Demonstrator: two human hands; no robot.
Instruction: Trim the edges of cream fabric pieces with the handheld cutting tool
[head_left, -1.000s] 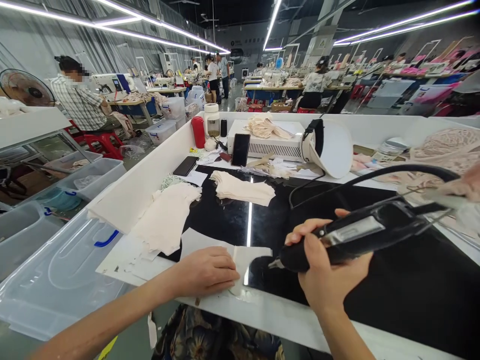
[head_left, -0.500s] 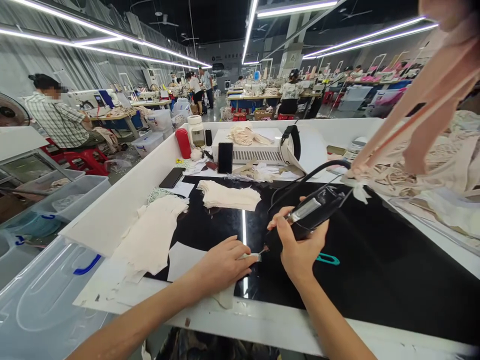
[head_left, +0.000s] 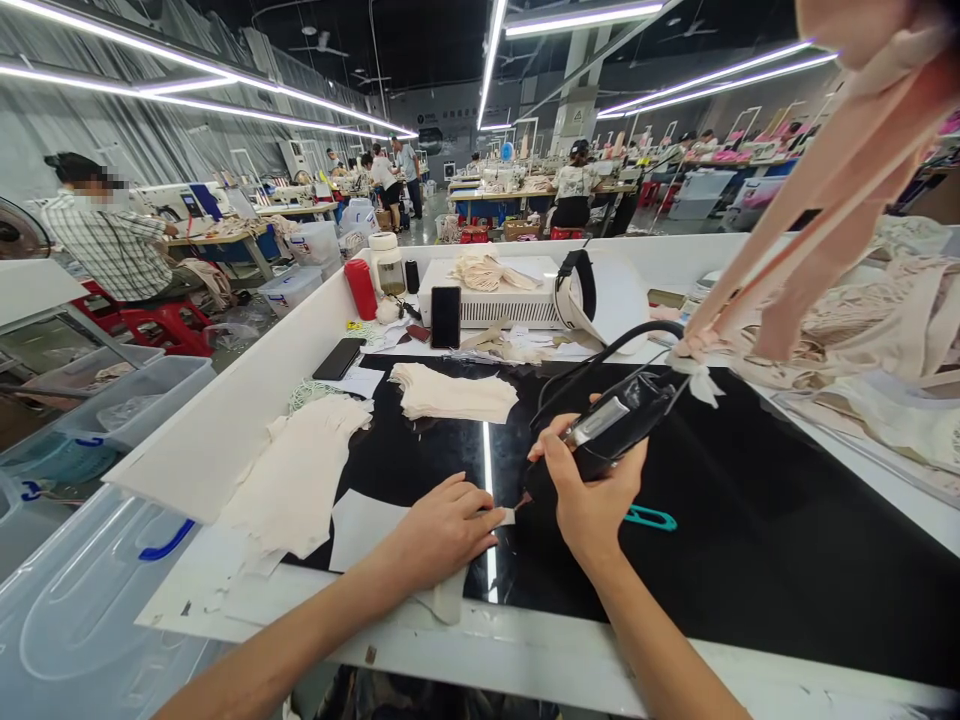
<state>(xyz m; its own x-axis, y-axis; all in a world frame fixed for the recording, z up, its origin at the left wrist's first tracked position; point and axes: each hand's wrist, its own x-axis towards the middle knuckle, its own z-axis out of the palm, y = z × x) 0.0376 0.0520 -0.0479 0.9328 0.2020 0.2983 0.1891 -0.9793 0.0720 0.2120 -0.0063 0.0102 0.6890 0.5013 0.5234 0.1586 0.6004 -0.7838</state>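
My right hand (head_left: 596,490) is wrapped round a black corded tool (head_left: 615,430) with a silver panel, its thin tip pointing down and left. My left hand (head_left: 450,525) presses a small pale strip (head_left: 508,516) on the black board (head_left: 720,560), its fingers close together over it. The tool's tip is at the strip's right end. Under and left of that hand lies a white sheet (head_left: 364,525). One stack of cream fabric pieces (head_left: 304,475) is at the left, another (head_left: 454,393) farther back. A teal slotted object (head_left: 651,517) lies right of my right wrist.
Behind the board are a white vented box (head_left: 491,308), an upright phone (head_left: 445,317), a flat phone (head_left: 339,359), a red can (head_left: 361,290) and a jar (head_left: 387,265). Peach straps (head_left: 817,250) hang at the right over piled fabric. People sit and stand at farther tables.
The view has shifted slightly. Both hands keep nearly the same places, with the tool still held and its tip by the strip.
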